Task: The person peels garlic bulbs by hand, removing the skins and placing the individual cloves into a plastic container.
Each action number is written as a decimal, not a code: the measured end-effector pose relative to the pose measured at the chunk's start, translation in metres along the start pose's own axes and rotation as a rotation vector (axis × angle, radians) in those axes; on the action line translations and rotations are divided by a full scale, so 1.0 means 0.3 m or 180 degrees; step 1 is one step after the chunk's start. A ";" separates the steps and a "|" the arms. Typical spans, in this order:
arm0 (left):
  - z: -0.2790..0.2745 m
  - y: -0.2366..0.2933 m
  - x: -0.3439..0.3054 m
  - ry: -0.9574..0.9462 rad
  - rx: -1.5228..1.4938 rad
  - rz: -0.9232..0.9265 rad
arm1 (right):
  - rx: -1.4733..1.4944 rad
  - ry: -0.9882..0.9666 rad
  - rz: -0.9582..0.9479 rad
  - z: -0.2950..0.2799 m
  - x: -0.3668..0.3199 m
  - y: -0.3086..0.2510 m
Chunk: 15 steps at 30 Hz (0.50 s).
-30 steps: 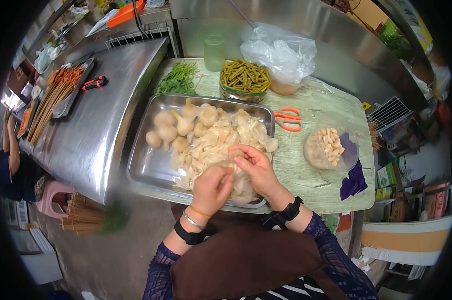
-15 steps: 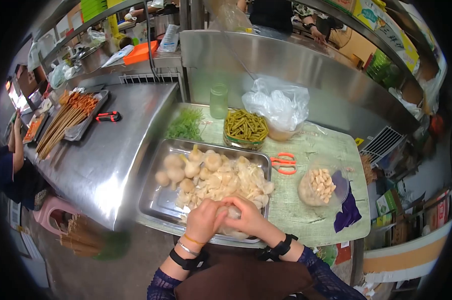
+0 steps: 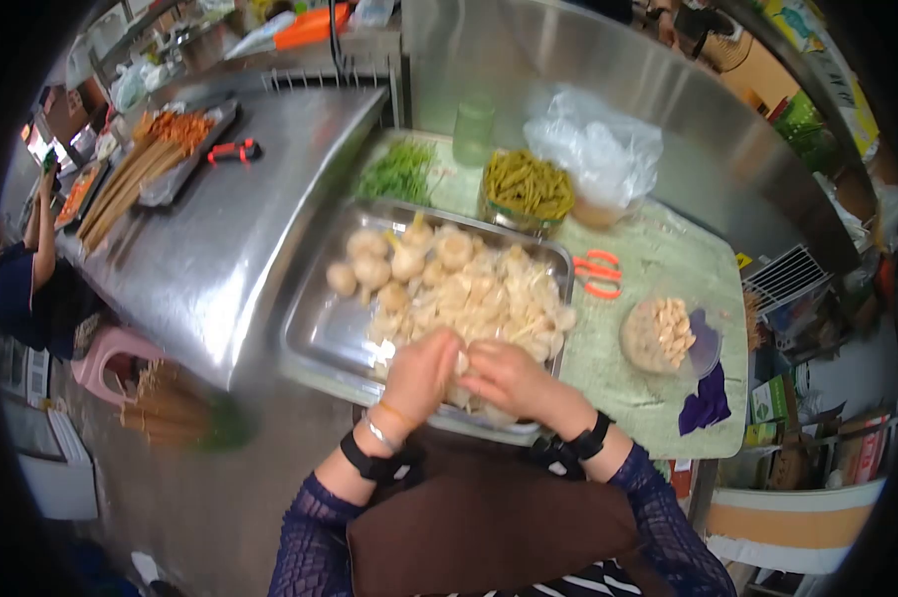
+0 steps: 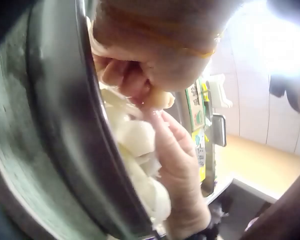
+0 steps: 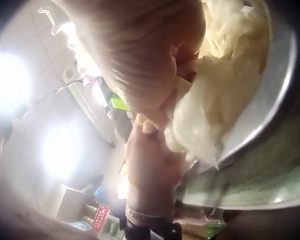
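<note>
Over the near side of a metal tray (image 3: 315, 343), both hands meet at their fingertips around a small pale garlic piece (image 3: 461, 363). The left hand (image 3: 417, 378) pinches it from one side, the right hand (image 3: 517, 382) from the other. In the left wrist view the garlic (image 4: 158, 99) shows between the fingers; its exact shape is partly hidden. Pale, wet-looking skins (image 3: 509, 298) heap beneath and beyond the hands, also seen as loose skins (image 5: 205, 110) beside the right hand (image 5: 140, 55). Whole garlic bulbs (image 3: 371, 271) lie at the tray's far left.
Orange-handled scissors (image 3: 598, 274) lie right of the tray, then a clear tub of peeled cloves (image 3: 658, 336) and a purple cloth (image 3: 706, 401). Behind stand green pickled pieces (image 3: 527, 186), a bagged bowl (image 3: 596, 149) and herbs (image 3: 399, 171). Skewers (image 3: 136, 184) rest on the steel counter at left.
The head view has tilted up and back down, shifting the scene. Both hands stay together over the near part of the tray, the right fingers now more folded toward the left hand.
</note>
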State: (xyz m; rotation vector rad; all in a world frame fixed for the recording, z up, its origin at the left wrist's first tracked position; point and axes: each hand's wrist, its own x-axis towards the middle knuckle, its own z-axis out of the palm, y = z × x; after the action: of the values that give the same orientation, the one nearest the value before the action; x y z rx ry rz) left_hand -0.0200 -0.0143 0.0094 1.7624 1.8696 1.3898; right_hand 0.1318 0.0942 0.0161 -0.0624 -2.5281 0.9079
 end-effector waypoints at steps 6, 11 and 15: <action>0.008 -0.019 0.011 0.0252 -0.1484 -0.1315 | 0.0267 0.0029 0.0346 -0.019 0.035 -0.046; -0.023 -0.003 0.003 0.1299 -0.0241 -0.0459 | 0.0564 0.0308 0.0860 0.015 0.026 -0.041; -0.033 0.066 -0.022 0.0363 -0.0059 -0.0002 | 0.0824 0.0406 0.0895 0.022 0.013 -0.032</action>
State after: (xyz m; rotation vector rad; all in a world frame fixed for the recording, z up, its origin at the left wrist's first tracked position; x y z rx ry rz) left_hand -0.0124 -0.0279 0.0264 1.7071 1.9065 1.5327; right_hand 0.1264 0.0836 0.0192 -0.3894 -2.2997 1.2901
